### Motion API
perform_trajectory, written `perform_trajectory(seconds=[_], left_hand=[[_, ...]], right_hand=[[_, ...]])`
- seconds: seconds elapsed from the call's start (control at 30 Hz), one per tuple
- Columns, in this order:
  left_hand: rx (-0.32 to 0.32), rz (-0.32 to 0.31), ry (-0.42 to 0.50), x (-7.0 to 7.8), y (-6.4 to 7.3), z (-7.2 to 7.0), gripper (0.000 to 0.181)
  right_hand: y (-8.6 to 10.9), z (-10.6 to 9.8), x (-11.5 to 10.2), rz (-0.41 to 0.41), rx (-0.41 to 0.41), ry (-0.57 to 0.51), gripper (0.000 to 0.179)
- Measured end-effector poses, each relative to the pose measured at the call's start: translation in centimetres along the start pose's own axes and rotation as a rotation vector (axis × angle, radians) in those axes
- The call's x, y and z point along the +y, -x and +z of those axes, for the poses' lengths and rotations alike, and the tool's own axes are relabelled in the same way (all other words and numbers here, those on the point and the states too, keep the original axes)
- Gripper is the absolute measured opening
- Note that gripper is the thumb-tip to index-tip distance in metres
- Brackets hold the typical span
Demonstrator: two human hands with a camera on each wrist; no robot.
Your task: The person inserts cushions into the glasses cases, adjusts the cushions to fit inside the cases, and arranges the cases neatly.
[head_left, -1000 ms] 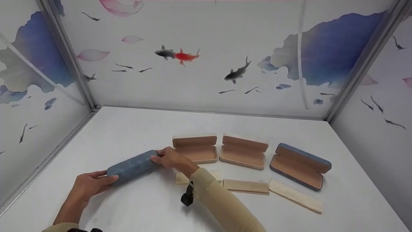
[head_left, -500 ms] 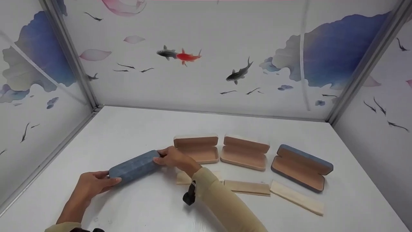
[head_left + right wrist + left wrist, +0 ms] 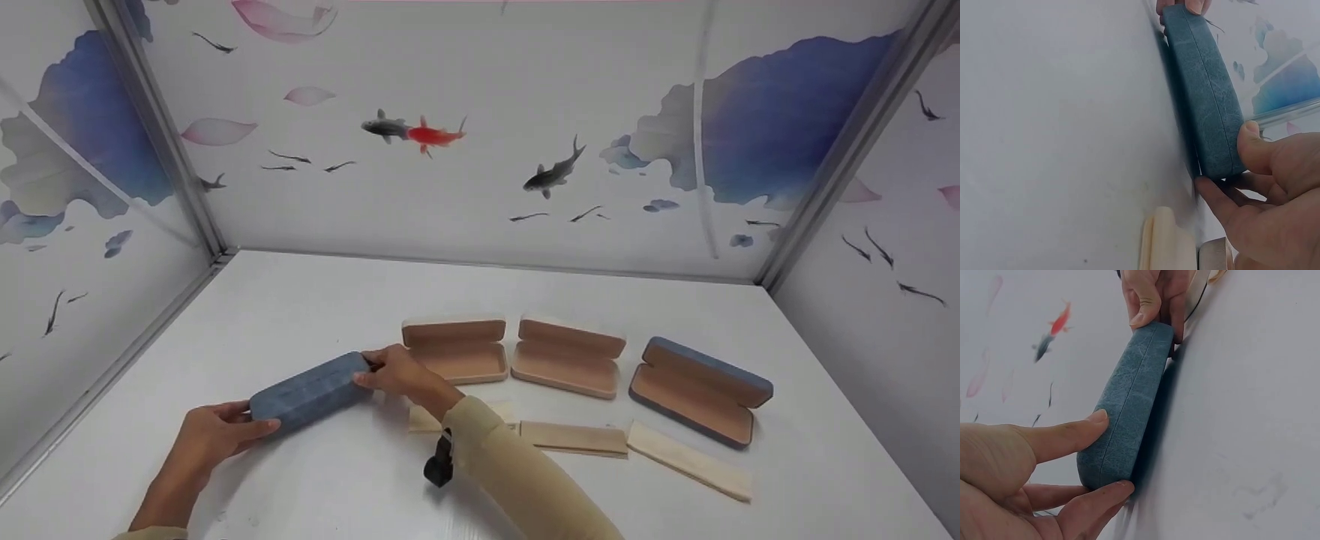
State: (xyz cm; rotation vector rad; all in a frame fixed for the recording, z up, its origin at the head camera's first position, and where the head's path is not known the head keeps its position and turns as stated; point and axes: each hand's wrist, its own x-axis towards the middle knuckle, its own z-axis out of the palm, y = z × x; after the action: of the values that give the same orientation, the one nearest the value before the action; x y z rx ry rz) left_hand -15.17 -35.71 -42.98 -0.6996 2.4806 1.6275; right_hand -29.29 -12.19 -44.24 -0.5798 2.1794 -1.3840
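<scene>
A closed blue glasses case (image 3: 311, 394) with a leathery surface is held at its two ends, close over the white table. My left hand (image 3: 214, 433) pinches the near left end, thumb on top and fingers underneath, as the left wrist view shows. At the other end, my right hand (image 3: 397, 373) grips the case between thumb and fingers. Along its side runs a thin seam between lid and base, plain in both wrist views. Just beyond the right hand stands an open cream glasses case (image 3: 457, 367), its left side partly covered by that hand.
Another open cream case (image 3: 566, 367) and an open blue case (image 3: 694, 397) continue the row rightward, linings brown. In front lie folded beige cloths: one partly behind the right sleeve (image 3: 425, 420), one in the middle (image 3: 574, 437), one at right (image 3: 690, 460). Printed walls (image 3: 465, 225) enclose the table.
</scene>
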Motion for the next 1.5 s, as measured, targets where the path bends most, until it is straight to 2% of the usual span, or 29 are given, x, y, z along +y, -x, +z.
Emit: perform_trajectory(seconds=[0.2, 0.4, 0.53, 0.7, 1.0, 1.17, 1.33, 1.5], left_hand=[[0.036, -0.002, -0.049, -0.3, -0.1, 0.3, 0.092], [0.064, -0.021, -0.016, -0.3, -0.1, 1.1, 0.091], [0.070, -0.011, 0.018, 0.1, 0.3, 1.4, 0.080], [0.129, 0.026, 0.022, 1.2, 1.3, 1.0, 0.062], [0.169, 0.082, -0.019, 2.8, 2.9, 0.4, 0.053], [0.156, 0.144, -0.025, 4.2, 3.7, 0.9, 0.051], [0.134, 0.213, -0.019, 6.3, 4.3, 1.2, 0.051], [0.098, 0.264, -0.005, 8.2, 5.3, 2.1, 0.052]], right_hand=[[0.2, 0.4, 0.2, -0.015, 0.042, -0.002, 0.054], [0.6, 0.5, 0.1, -0.026, 0.105, 0.059, 0.053], [1.1, 0.4, -0.2, -0.019, 0.145, 0.072, 0.052], [2.0, -0.3, -0.9, -0.079, 0.182, 0.029, 0.052], [4.4, -1.8, -2.1, -0.141, 0.153, -0.012, 0.035], [5.8, -2.5, -2.9, -0.154, 0.188, -0.030, 0.032], [7.3, -3.6, -3.9, -0.150, 0.215, -0.030, 0.032], [8.8, -5.1, -4.1, -0.189, 0.263, -0.020, 0.033]])
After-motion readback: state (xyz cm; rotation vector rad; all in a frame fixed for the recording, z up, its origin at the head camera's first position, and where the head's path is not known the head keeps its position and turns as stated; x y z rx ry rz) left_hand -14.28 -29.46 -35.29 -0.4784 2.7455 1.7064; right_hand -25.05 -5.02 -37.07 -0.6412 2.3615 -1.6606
